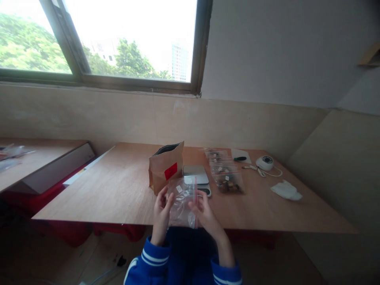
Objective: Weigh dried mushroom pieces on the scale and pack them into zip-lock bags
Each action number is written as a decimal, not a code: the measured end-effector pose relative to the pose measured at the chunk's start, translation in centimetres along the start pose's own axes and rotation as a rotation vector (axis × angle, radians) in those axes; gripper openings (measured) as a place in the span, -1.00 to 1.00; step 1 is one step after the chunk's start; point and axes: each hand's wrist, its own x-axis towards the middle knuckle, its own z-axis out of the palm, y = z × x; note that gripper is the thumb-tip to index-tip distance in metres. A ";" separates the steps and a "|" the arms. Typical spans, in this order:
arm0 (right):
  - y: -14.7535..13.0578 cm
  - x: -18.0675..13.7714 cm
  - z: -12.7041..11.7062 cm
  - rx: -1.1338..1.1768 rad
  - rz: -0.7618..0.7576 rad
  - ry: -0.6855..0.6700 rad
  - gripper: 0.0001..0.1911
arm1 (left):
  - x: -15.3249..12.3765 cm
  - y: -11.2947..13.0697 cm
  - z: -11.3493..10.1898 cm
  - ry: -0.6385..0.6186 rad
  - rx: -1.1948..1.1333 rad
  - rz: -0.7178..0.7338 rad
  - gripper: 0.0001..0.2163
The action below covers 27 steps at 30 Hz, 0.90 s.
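Between my two hands, at the table's front edge, is a clear zip bag (181, 209) with a red strip along its right side and a small white label. My left hand (162, 208) is closed on the bag's left side, thumb in front. At the red-striped edge, my right hand (204, 209) grips the bag with its thumb and fingers. Just behind stands an open brown paper pouch (162, 170) with a red label. A kitchen scale (196, 175) with a silver plate sits beyond the bag, its lower part partly covered by bag and hand.
Several filled zip bags (228, 184) lie in a row right of the scale. Farther right are a green-handled tool (240, 158), a white dome camera (264, 162) with its cable, and a crumpled white tissue (286, 190). Another table (44, 156) stands at the left.
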 end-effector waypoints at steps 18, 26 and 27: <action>1.3 0.9 0.6 -0.033 -0.105 0.027 -0.64 | 0.2 3.8 -5.9 -0.448 0.140 -0.411 -0.61; 4.6 2.5 -3.4 -0.516 -0.399 0.474 -0.73 | 1.2 7.1 -16.4 0.159 0.511 -0.384 -0.62; 5.3 2.9 -4.4 -0.585 -0.422 0.529 -0.73 | 1.4 6.8 -17.4 0.240 0.512 -0.364 -0.62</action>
